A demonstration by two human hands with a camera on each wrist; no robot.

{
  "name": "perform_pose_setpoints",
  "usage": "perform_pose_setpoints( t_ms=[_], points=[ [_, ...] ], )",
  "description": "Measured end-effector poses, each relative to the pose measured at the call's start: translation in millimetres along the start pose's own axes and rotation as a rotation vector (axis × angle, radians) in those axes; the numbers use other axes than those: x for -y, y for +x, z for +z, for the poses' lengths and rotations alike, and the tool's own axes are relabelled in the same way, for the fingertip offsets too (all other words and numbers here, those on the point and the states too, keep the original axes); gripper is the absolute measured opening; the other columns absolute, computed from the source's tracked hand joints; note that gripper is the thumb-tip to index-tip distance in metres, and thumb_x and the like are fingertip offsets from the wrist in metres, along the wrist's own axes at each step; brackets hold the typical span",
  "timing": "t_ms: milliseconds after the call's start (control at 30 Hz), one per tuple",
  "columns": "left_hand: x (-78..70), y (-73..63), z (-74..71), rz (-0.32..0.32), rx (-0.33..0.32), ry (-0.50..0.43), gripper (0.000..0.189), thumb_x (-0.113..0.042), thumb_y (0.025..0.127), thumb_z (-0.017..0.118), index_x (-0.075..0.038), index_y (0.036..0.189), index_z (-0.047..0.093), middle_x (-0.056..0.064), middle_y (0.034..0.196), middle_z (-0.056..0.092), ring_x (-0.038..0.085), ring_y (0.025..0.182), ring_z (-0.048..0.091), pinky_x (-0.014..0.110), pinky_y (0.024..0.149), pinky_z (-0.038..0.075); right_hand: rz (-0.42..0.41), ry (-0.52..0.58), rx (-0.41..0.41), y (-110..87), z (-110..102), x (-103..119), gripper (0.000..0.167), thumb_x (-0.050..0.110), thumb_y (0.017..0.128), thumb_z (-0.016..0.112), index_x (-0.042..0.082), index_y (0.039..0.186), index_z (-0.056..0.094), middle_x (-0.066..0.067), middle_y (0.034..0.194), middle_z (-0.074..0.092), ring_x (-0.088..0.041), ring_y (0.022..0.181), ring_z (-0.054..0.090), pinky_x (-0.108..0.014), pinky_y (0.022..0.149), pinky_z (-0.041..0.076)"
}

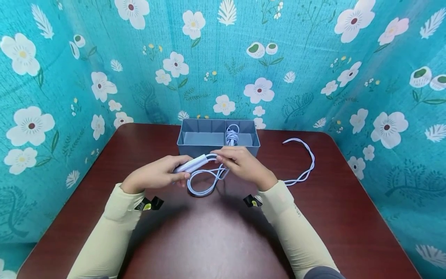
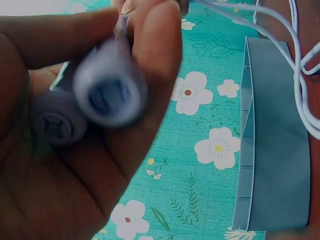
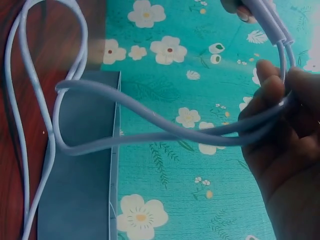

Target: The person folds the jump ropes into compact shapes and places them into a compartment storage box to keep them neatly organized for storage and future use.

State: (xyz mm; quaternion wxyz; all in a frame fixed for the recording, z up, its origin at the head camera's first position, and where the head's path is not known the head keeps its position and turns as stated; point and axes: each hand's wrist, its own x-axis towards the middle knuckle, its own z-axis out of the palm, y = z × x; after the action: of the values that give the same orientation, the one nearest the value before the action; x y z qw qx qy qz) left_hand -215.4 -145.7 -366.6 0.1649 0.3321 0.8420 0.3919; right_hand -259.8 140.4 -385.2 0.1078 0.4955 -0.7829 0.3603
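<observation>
My left hand (image 1: 153,175) grips the two pale lavender handles of a jump rope (image 1: 191,164) side by side. In the left wrist view the round hollow ends of the handles (image 2: 111,97) face the camera, slightly blurred. Just past the handles' other ends, my right hand (image 1: 245,166) pinches the doubled cord between thumb and fingers. From there the cord (image 3: 150,116) hangs in loops, seen in the right wrist view. A twisted double length of cord (image 1: 312,159) lies on the table to the right, partly hidden behind my right wrist.
A grey-blue divided box (image 1: 195,149) stands at the table's back, behind both hands. Its right compartment holds a bundled lavender cord (image 1: 232,136). The dark red table (image 1: 209,240) is enclosed by a teal floral curtain (image 1: 146,58).
</observation>
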Motion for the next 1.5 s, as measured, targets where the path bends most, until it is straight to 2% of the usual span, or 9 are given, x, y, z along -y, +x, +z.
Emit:
perform_pose_setpoints(
  t_ms=[167, 300, 467, 567, 733, 900, 1033, 1300, 1500],
  points=[
    [1.9, -0.9, 4.4, 0.015, 0.001, 0.037, 0.036, -0.033, 0.098, 0.056, -0.015, 0.129, 0.049, 0.011, 0.088, 0.056, 0.022, 0.075, 0.055, 0.035, 0.062, 0.048, 0.033, 0.025, -0.014, -2.9, 3, 1, 0.028, 0.008, 0.098, 0.055, 0.006, 0.125, 0.065, 0.006, 0.077, 0.053, -0.006, 0.066, 0.05, -0.024, 0.059, 0.045],
    [-0.4, -1.1, 6.6, 0.006, -0.023, 0.004, 0.034, -0.033, 0.099, 0.054, -0.018, 0.129, 0.048, 0.012, 0.084, 0.054, 0.02, 0.068, 0.052, 0.035, 0.057, 0.047, 0.065, 0.026, -0.016, -4.3, 4, 3, 0.032, 0.006, 0.099, 0.054, 0.006, 0.129, 0.062, 0.005, 0.075, 0.054, -0.005, 0.064, 0.051, -0.024, 0.059, 0.046],
    [-4.7, -1.0, 8.1, 0.037, -0.032, -0.021, 0.029, -0.03, 0.1, 0.053, -0.018, 0.126, 0.05, 0.008, 0.078, 0.055, 0.018, 0.057, 0.052, 0.034, 0.05, 0.047, 0.048, -0.168, 0.017, -4.6, 1, 8, 0.036, 0.004, 0.098, 0.054, 0.005, 0.134, 0.057, 0.001, 0.088, 0.06, -0.005, 0.074, 0.056, -0.024, 0.071, 0.05],
    [-8.5, -3.5, 7.9, 0.079, -0.041, -0.047, 0.026, -0.027, 0.1, 0.054, -0.016, 0.124, 0.05, 0.007, 0.077, 0.055, 0.02, 0.057, 0.053, 0.033, 0.049, 0.047, 0.038, -0.25, -0.007, -5.3, -3, 5, 0.03, 0.0, 0.095, 0.055, 0.005, 0.124, 0.062, -0.001, 0.095, 0.064, -0.008, 0.08, 0.056, -0.025, 0.073, 0.05],
    [-12.5, -7.4, 5.5, 0.159, -0.128, -0.166, 0.017, -0.014, 0.1, 0.055, -0.011, 0.116, 0.051, 0.012, 0.077, 0.053, 0.028, 0.053, 0.05, 0.035, 0.045, 0.046, 0.099, -0.079, -0.03, -9.6, -6, -4, 0.026, -0.008, 0.092, 0.048, 0.008, 0.102, 0.066, -0.002, 0.083, 0.065, -0.01, 0.074, 0.057, -0.025, 0.064, 0.048],
    [-10.2, -0.9, 5.2, 0.18, -0.264, -0.227, 0.016, -0.009, 0.1, 0.053, -0.006, 0.115, 0.049, 0.016, 0.078, 0.052, 0.029, 0.056, 0.052, 0.037, 0.049, 0.049, 0.183, 0.167, -0.053, -10.8, -2, -4, 0.032, 0.0, 0.1, 0.039, 0.009, 0.125, 0.058, -0.002, 0.083, 0.059, -0.016, 0.066, 0.053, -0.029, 0.058, 0.045],
    [-6.1, 3.2, 3.8, 0.17, -0.337, -0.211, 0.021, -0.011, 0.099, 0.055, -0.007, 0.119, 0.051, 0.013, 0.081, 0.055, 0.027, 0.062, 0.056, 0.039, 0.057, 0.052, 0.208, 0.164, -0.145, -11.8, 1, -6, 0.034, 0.014, 0.104, 0.043, 0.011, 0.136, 0.052, 0.003, 0.085, 0.057, -0.015, 0.063, 0.048, -0.031, 0.059, 0.041],
    [-0.9, 3.3, 1.2, 0.15, -0.299, -0.151, 0.015, -0.014, 0.098, 0.057, -0.008, 0.112, 0.054, 0.008, 0.079, 0.056, 0.032, 0.066, 0.057, 0.037, 0.059, 0.049, 0.231, -0.029, -0.273, -15.3, -5, -17, 0.022, 0.02, 0.103, 0.05, 0.008, 0.11, 0.067, 0.002, 0.078, 0.056, -0.013, 0.066, 0.049, -0.031, 0.059, 0.042],
    [-4.4, 4.4, -0.1, 0.149, -0.268, -0.211, 0.008, -0.012, 0.1, 0.054, -0.005, 0.1, 0.05, 0.011, 0.072, 0.052, 0.027, 0.058, 0.053, 0.04, 0.053, 0.049, 0.215, -0.031, -0.294, -15.7, -12, -20, 0.028, 0.019, 0.101, 0.053, 0.011, 0.125, 0.066, 0.004, 0.086, 0.061, -0.013, 0.076, 0.053, -0.031, 0.064, 0.043]
  ],
)
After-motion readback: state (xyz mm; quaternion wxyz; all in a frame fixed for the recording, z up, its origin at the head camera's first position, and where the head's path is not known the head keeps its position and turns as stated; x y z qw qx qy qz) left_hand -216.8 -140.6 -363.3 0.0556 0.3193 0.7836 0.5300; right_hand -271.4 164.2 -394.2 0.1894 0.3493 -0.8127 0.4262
